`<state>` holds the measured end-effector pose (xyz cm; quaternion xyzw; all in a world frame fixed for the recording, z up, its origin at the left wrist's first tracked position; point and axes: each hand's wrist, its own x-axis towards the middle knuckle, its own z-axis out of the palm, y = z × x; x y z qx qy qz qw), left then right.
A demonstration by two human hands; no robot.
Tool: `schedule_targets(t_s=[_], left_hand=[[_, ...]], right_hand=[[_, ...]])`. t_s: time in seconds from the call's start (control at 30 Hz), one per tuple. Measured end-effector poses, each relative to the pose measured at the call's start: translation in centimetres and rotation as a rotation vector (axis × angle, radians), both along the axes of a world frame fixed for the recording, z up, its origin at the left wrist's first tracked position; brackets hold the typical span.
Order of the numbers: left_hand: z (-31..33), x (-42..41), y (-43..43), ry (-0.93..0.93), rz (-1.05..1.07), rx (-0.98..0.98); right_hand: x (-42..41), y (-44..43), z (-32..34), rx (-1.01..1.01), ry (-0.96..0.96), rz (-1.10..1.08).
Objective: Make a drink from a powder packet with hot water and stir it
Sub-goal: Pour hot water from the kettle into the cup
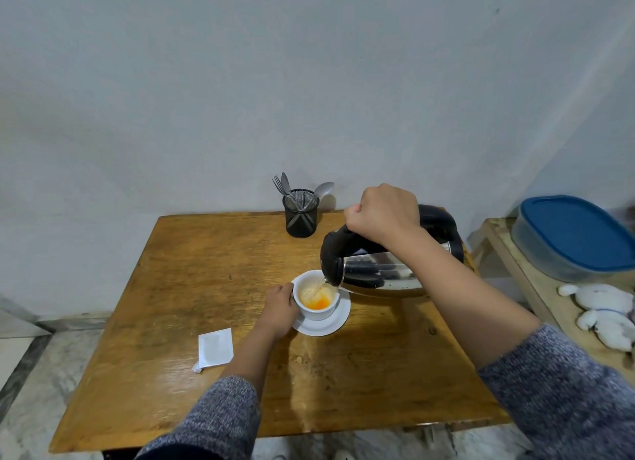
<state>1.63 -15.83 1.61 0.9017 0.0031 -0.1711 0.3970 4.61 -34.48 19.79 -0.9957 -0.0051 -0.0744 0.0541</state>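
Note:
A white cup (321, 312) stands on a white saucer (335, 324) in the middle of the wooden table (192, 287). Inside it lies pale powder turning orange where water lands. My right hand (381, 214) grips the black handle of a steel kettle (381, 274), tilted with its spout over the cup's rim; a thin stream of water runs in. My left hand (279, 308) holds the cup's left side. A torn, flat white powder packet (215, 349) lies on the table to the left of my left forearm.
A black mesh holder (301, 215) with spoons and a fork stands at the table's back edge, near the wall. To the right, a lower wooden shelf (536, 287) carries a blue-lidded container (577, 238) and white cloth bundles (604, 310). Marble floor lies left of the table.

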Motion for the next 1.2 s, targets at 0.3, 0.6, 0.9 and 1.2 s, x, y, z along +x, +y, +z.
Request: schedule_targets(t_s=[0.3,0.6,0.9,1.2], left_hand=[[0.28,0.26,0.02,0.012,-0.014,0.001],[0.45,0.31,0.06,0.025,-0.025,0.01],[0.49,0.35,-0.06,0.041,-0.026,0.02],[0.72,0.49,0.07,0.04,-0.029,0.041]], right_hand=[[-0.02,0.51,0.26,-0.021,0.01,0.038],[0.17,0.67,0.07,-0.017,0.016,0.03],[0.24,0.68,0.23,-0.029,0.019,0.028],[0.29,0.85,0.33,-0.043,0.018,0.027]])
